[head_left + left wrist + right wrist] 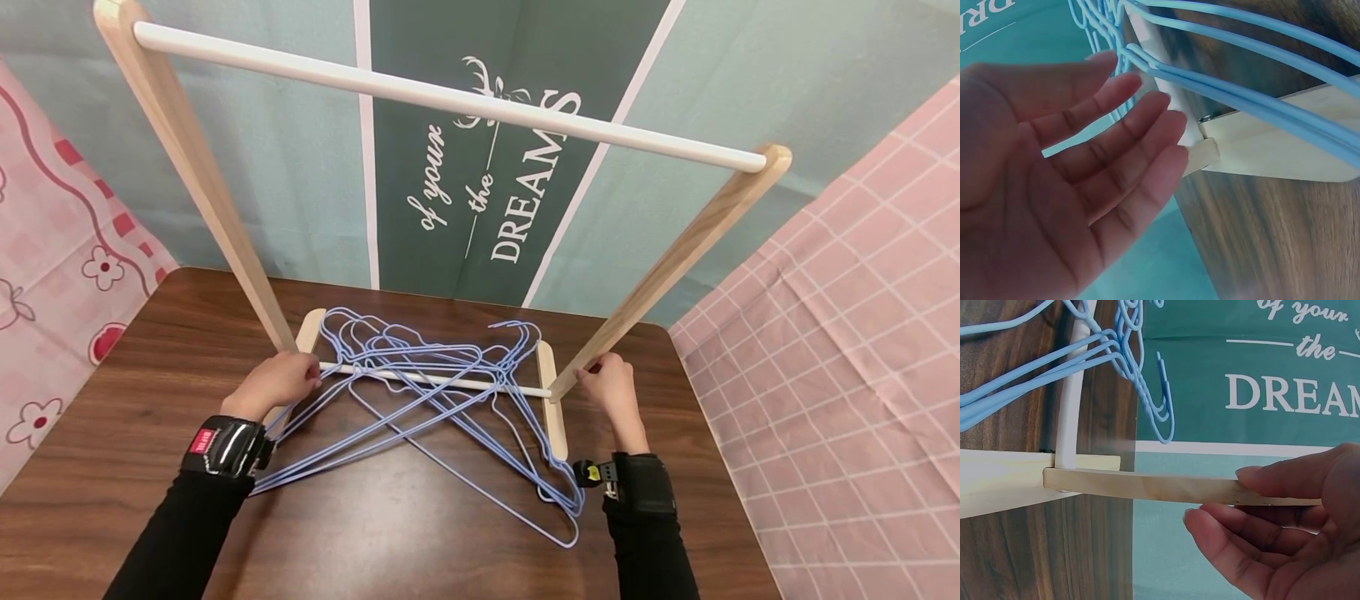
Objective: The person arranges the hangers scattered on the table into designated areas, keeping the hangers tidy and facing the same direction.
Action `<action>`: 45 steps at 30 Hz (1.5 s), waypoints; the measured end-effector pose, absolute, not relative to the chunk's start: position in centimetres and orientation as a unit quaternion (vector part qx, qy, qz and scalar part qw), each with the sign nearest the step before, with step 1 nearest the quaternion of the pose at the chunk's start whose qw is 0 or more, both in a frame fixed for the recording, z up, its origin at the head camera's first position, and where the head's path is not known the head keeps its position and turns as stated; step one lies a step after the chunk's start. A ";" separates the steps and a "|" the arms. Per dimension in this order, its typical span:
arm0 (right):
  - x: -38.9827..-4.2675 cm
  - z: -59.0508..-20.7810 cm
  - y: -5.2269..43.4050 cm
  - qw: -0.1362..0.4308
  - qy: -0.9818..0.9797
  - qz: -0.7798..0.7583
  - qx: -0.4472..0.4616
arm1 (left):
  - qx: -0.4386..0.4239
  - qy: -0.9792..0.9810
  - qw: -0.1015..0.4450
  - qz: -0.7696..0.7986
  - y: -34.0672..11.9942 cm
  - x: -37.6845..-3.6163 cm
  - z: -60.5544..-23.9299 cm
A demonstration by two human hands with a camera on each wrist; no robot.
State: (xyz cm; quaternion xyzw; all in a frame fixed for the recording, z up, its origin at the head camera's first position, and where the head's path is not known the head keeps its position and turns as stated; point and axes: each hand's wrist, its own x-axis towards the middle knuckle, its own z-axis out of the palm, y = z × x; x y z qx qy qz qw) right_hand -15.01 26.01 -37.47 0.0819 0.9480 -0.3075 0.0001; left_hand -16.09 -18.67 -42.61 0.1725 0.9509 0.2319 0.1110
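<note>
Only our wrist views show the fingers: our left hand [1066, 169] lies flat and straight-fingered by the left post, while our right hand [1291, 519] pinches the rack [678, 250] post at 3 o'clock. Blue hangers [420, 375] sprawl across its base. The backdrop [517, 225] reads "DREAMS".

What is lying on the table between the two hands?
A tangled pile of blue wire hangers lies over the rack's thin white bottom rod, between left hand and right hand, in the head view.
</note>
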 end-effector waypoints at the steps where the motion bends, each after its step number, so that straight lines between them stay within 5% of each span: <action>1: -15.0 -37.5 26.0 0.001 0.947 -0.310 0.083 | 0.173 0.951 0.109 0.232 -18.7 -16.2 -42.7; 33: -15.0 -37.6 26.0 -0.004 0.951 -0.301 0.072 | 0.122 0.964 0.133 0.193 -17.1 -17.6 -43.7; 45: -15.2 -37.5 26.1 -0.008 0.946 -0.314 0.077 | 0.134 0.968 0.090 0.192 -17.0 -17.3 -42.8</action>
